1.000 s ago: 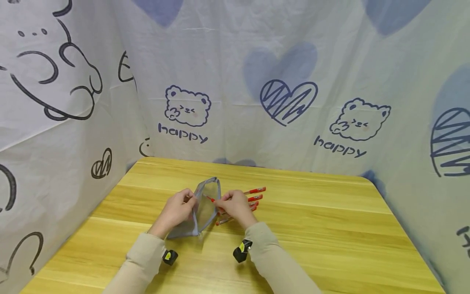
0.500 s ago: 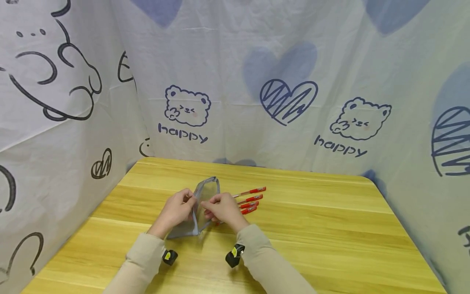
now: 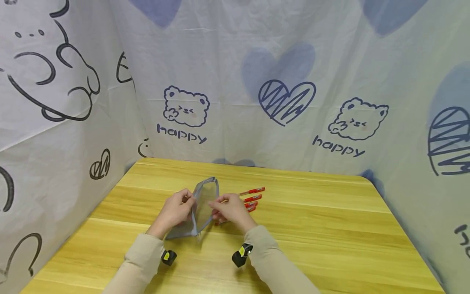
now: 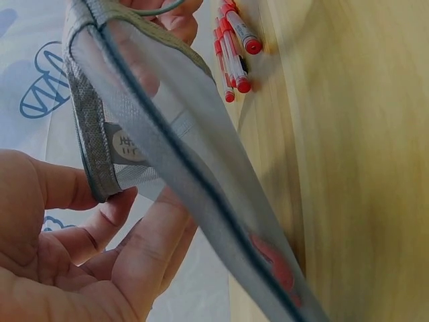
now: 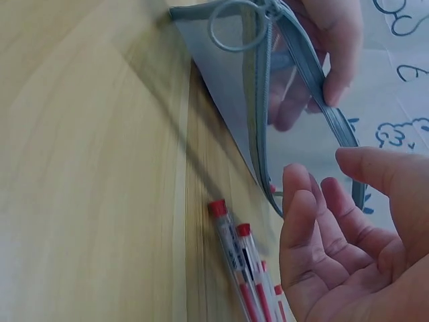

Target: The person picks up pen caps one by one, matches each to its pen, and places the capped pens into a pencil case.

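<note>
A grey see-through zip pouch (image 3: 203,210) stands on the table with its mouth spread apart. My left hand (image 3: 178,210) pinches the left edge of that mouth between thumb and fingers. At the right side of the opening is my right hand (image 3: 233,210), its fingers loosely bent and, in the right wrist view, nothing between thumb and fingertips. Through the mesh in the left wrist view, a red shape (image 4: 275,265) shows low in the pouch, too blurred to name. Several red-capped pens (image 3: 253,198) lie right of the pouch, partly hidden behind the right hand.
The wooden table (image 3: 312,228) runs out on both sides of the hands. A white printed cloth (image 3: 235,122) hangs behind its far edge and along the sides. A small black wrist camera (image 3: 240,255) hangs under the right sleeve, another under the left.
My right hand moved left into the pouch's mouth with a red-tipped pen, then drew back a little to the right without it. My left hand kept its hold on the pouch.
</note>
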A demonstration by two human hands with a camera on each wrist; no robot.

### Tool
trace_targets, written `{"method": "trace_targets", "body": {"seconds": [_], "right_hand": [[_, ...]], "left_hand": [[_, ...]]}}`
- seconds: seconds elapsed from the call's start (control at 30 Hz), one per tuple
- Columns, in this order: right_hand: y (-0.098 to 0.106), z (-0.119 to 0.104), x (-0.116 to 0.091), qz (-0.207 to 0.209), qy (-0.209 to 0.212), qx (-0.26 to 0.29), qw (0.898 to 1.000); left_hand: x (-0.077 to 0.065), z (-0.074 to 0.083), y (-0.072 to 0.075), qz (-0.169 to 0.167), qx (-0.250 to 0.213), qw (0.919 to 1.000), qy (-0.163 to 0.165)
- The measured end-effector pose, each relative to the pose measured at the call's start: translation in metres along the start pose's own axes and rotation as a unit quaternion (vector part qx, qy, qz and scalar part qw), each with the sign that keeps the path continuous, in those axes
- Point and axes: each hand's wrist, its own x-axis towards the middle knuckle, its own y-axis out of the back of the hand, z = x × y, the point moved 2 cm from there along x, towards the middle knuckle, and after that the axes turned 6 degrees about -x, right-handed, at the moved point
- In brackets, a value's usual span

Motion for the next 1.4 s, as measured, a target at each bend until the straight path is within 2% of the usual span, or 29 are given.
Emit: {"method": "trace_targets", "body": {"seconds": [0.17, 0.63, 0.87, 1.1, 1.4], "right_hand": [[0.006, 0.005, -0.001, 0.004, -0.009, 0.030, 0.999], [0.033, 0.020, -0.008, 0.025, -0.017, 0.027, 0.999], [0.042, 0.026, -0.014, 0.031, -0.009, 0.012, 0.999], [0.051, 0.035, -0.015, 0.033, -0.033, -0.002, 0.999], [0.059, 0.043, -0.015, 0.028, -0.040, -0.031, 0.998]], "left_hand": [[0.000, -0.001, 0.001, -0.001, 0.000, 1.0000, -0.004], [0.000, -0.004, 0.001, -0.005, -0.008, 0.9999, -0.007], [-0.001, -0.002, 0.001, -0.002, -0.007, 1.0000, -0.006], [-0.002, -0.003, 0.001, -0.005, -0.006, 1.0000, -0.003], [-0.002, -0.004, 0.000, -0.007, -0.011, 0.9999, -0.004]]}}
